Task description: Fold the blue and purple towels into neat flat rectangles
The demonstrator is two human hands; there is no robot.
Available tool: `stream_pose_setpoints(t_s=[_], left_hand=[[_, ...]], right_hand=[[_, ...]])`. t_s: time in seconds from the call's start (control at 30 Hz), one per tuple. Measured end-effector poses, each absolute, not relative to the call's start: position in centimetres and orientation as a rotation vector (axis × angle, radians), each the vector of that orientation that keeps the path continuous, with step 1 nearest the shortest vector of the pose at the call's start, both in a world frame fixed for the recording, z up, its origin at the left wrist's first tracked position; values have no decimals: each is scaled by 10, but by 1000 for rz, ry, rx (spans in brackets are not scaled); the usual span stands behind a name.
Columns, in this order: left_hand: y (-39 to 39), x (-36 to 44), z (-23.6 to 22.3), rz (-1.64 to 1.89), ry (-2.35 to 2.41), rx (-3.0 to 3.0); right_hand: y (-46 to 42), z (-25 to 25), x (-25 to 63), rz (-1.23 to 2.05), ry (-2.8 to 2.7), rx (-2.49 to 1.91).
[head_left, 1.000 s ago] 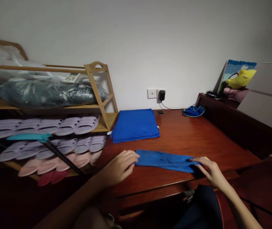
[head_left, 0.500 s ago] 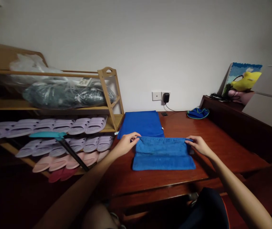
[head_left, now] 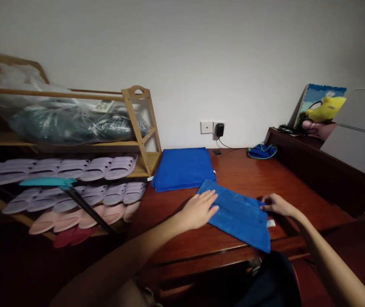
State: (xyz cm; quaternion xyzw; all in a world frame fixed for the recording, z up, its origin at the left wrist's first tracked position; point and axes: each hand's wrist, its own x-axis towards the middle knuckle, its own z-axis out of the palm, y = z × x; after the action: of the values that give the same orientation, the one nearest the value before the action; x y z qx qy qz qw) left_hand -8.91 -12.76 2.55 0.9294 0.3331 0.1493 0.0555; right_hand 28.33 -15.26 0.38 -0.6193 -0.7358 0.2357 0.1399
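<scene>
My left hand (head_left: 199, 209) lay flat, grasping nothing, on the folded blue rectangular cloth (head_left: 240, 217), seemingly soft and light, while my right hand (head_left: 277, 204) pinched its edge, probably the surest hold.

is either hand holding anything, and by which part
The right hand pinches the blue cloth near its far right corner; the left hand lies on its left end.
</scene>
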Motion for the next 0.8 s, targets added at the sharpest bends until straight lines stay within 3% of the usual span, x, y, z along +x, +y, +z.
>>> stream_pose_setpoints(t_s=[0.1, 0.2, 0.37, 0.5, 0.8], left_hand=[[-151, -56, 16, 328, 943, 2861], [-163, -31, 8, 377, 872, 2902], [-174, -14, 3, 411, 767, 2932], [-175, -22, 6, 379, 672, 2948], [-160, -50, 30, 335, 294, 3003]], right_hand=[[-169, 20, 301, 582, -2271, -1823], [-168, 37, 276, 347, -2265, -1572], [-144, 29, 194, 510, -2504, -1157], [-138, 7, 179, 574, -2647, -1192], [-165, -19, 219, 224, -2486, -1525]])
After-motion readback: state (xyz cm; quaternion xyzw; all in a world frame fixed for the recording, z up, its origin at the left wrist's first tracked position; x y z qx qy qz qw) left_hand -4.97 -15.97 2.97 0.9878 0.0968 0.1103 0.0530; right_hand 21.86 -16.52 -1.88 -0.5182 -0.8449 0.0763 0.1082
